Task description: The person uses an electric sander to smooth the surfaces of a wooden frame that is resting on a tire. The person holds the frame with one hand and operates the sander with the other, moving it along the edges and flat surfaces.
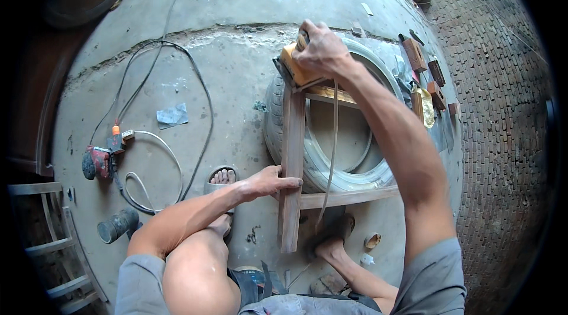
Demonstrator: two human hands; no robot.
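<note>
My right hand (pixel 322 50) is closed over a yellow power sander (pixel 294 65), which rests at the far end of a brown wooden frame (pixel 292 137). The sander's underside is hidden. A pale cord hangs down from it across the frame's opening. With fingers and thumb around the frame's near part, my left hand (pixel 269 183) holds its long left bar. Beneath the frame lies a tire (pixel 274 115), its grey ring showing through and beyond the wood. The bar's near end sticks out toward me, past the crosspiece.
On the left stand a red-and-black power tool (pixel 98 162), looped black cable (pixel 208 108) and a dark cylinder (pixel 118 225). Blue-grey sandpaper (pixel 172 115) lies on the concrete. To the right are several wooden blocks (pixel 414 55) and a brick wall (pixel 497 102). A wooden ladder-like frame (pixel 50 248) stands far left.
</note>
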